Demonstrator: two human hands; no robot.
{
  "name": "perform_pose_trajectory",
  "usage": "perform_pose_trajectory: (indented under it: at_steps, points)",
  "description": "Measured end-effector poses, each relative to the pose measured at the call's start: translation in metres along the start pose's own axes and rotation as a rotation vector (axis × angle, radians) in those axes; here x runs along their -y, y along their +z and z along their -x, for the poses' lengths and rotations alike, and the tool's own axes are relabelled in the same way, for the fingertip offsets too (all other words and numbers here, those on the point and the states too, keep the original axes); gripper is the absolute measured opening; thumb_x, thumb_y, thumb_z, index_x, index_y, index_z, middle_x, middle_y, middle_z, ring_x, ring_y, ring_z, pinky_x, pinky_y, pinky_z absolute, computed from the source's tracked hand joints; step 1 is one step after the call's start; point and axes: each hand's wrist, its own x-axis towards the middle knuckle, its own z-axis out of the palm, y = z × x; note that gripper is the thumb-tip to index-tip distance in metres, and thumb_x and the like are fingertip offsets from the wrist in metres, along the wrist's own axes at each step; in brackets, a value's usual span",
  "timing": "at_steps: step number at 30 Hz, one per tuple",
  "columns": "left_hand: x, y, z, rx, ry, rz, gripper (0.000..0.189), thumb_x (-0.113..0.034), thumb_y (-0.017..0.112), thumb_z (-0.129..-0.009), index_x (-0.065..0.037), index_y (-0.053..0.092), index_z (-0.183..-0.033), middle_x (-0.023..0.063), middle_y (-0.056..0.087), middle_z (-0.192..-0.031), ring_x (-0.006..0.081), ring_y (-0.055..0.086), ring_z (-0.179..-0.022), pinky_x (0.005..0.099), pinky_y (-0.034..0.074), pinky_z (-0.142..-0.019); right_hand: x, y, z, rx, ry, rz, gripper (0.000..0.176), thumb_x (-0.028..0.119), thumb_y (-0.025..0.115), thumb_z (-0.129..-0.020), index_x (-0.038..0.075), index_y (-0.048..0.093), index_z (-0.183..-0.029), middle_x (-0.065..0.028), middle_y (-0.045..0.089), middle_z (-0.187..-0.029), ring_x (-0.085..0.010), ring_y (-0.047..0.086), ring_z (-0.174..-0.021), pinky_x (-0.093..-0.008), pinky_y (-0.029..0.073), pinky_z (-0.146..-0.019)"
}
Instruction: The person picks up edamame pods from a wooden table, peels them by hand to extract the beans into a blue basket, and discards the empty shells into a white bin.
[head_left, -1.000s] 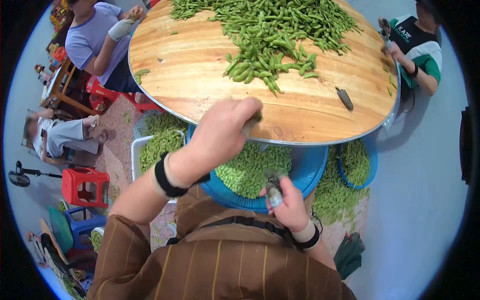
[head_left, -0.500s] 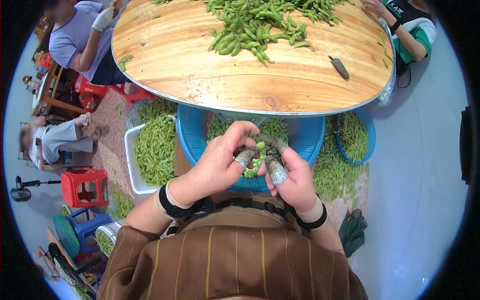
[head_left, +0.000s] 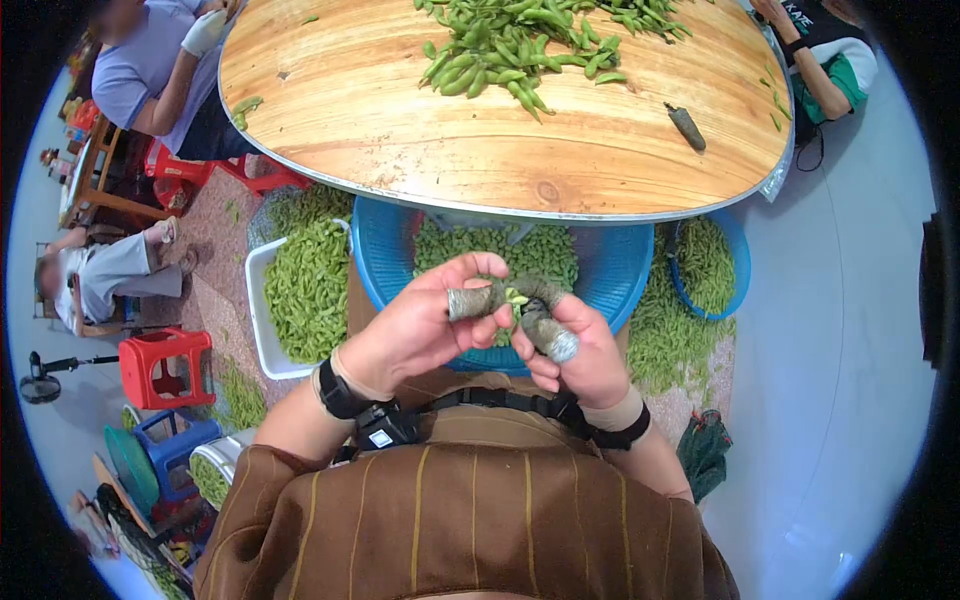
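My left hand (head_left: 435,305) and my right hand (head_left: 583,355) meet over the big blue basin (head_left: 385,265), thumbs and forefingers wrapped in dirty grey tape. Between their fingertips is a small green soybean pod (head_left: 515,297), pinched from both sides and partly covered by the fingers. Shelled green beans (head_left: 450,248) lie in the basin beneath. Part of the basin is hidden by the hands and the table edge.
A round wooden table (head_left: 400,150) carries a heap of soybean pods (head_left: 490,55) and a dark finger sleeve (head_left: 685,128). A white tub (head_left: 262,320) of pods stands left, a smaller blue basket (head_left: 740,265) right. Two people sit at the table. A red stool (head_left: 165,365) stands left.
My left thumb and fingers have shifted around the pod, which now looks split or flattened. The left wrist has turned slightly, and the view has tilted a little.
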Motion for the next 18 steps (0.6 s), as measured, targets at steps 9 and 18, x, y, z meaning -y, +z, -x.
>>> perform_pose_trajectory:
  at_steps: [9, 18]
  points:
    - [0.004, -0.013, -0.001, -0.107, -0.043, -0.177, 0.019, -0.015, 0.055, -0.089, -0.007, 0.048, -0.104, 0.0076, 0.061, -0.080, 0.0126, 0.055, -0.062, 0.0216, 0.043, -0.056, -0.015, -0.005, -0.016, -0.169, -0.315, 0.506, 0.023, 0.005, 0.062, -0.082, 0.003, 0.059, -0.105, -0.0022, 0.062, -0.079, -0.0079, 0.056, -0.071, -0.0244, 0.047, -0.064]
    - [0.003, -0.015, 0.000, -0.099, 0.039, -0.647, 0.011, -0.010, 0.049, -0.092, -0.005, 0.043, -0.100, 0.0049, 0.059, -0.076, 0.0095, 0.053, -0.060, 0.0205, 0.042, -0.054, -0.016, -0.018, -0.025, -0.225, -0.464, 1.073, 0.015, 0.011, 0.068, -0.078, 0.004, 0.059, -0.089, -0.0092, 0.061, -0.073, -0.0121, 0.058, -0.065, -0.0274, 0.047, -0.061]
